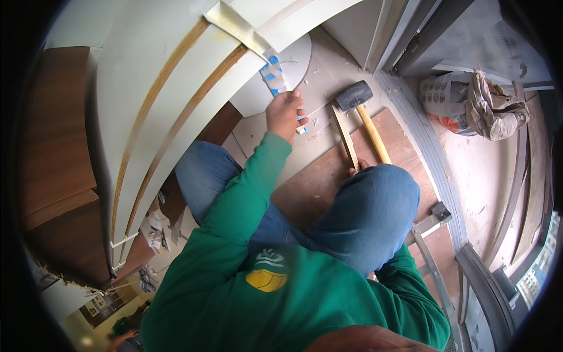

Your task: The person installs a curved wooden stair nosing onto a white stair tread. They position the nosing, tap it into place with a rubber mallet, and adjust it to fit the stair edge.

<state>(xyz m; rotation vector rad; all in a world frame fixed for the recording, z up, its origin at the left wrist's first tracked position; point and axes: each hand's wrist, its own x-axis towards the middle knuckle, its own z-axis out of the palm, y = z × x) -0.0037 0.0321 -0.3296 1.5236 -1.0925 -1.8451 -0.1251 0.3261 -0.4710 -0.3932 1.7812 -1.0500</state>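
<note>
My left hand (284,115) is raised beside the lower edge of a white curved panel (193,97). Its fingers close round a narrow blue-and-white striped object (272,75), whose exact kind I cannot make out. The object's far end lies close to a pale angled strip (234,26) at the panel's edge. Mostly hidden behind my knee, my right hand (360,168) shows only its fingertips, which grip a thin wooden strip (346,138). Beside that strip lies a mallet (373,132) with a black head and wooden handle.
Two brown grooves (170,85) run along the white panel. Wood-coloured boards (305,182) lie on the floor among shavings. At the right stand crumpled bags (495,108) beyond a grey metal track (431,141). A metal tool or frame (431,220) sits by my right knee.
</note>
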